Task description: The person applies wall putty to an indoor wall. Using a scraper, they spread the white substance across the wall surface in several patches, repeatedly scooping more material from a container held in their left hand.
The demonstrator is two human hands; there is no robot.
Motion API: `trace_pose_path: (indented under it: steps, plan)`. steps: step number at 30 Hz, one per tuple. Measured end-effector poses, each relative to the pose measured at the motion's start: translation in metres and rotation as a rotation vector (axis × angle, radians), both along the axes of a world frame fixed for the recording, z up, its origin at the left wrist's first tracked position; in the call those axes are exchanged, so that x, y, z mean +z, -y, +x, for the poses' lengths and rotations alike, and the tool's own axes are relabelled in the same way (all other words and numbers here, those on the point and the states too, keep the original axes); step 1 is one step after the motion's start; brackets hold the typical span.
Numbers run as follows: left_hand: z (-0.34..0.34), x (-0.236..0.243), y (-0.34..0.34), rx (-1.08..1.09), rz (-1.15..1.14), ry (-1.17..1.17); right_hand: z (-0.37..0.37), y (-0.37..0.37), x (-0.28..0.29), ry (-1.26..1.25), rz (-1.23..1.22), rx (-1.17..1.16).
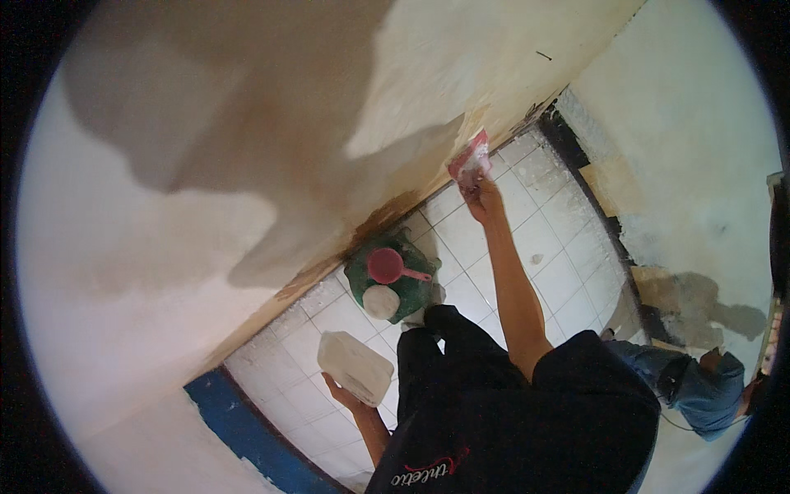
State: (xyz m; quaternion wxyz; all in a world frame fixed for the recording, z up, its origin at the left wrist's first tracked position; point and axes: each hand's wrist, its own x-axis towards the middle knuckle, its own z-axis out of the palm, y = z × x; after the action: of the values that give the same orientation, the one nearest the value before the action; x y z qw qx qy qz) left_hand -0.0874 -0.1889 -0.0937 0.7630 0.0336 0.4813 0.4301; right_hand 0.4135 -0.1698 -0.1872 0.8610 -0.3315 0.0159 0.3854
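Observation:
My right hand [479, 196] reaches out to the lower part of the wall and is closed on a red putty spreader [467, 158] smeared with white paste. The spreader is up against the cream wall [420, 123], just above the floor line. Its edge at the wall is hard to make out. Lower left, my left hand [349, 397] grips an off-white, box-shaped plastic container [355, 368] from below. What lies inside the container cannot be made out.
On the white tiled floor [461, 235], a green sheet or bag [356, 276] bears a pink dipper [385, 265] and a round whitish object [381, 302]. A blue-painted strip [239, 424] runs lower left. Another person in blue clothing [709, 395] is at the right. A nail [544, 56] juts from the wall.

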Motion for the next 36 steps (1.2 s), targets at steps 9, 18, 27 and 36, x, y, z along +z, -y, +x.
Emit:
trace_pose_path:
  steps: [9, 18, 27, 36]
  plan:
    - [-0.015, -0.012, 0.006, -0.053, -0.031, -0.171, 0.020, -0.087, -0.097, -0.143, -0.318, -0.040]
    - [0.027, 0.014, -0.009, -0.124, 0.005, -0.135, 0.007, -0.022, -0.126, 0.169, -0.764, -0.267]
    - [0.018, 0.003, -0.005, -0.122, -0.019, -0.048, 0.038, -0.079, 0.229, 0.389, -0.373, -0.181]
    - [0.017, 0.009, -0.003, -0.068, 0.037, 0.041, 0.053, -0.020, 0.034, 0.417, -0.974, -0.229]
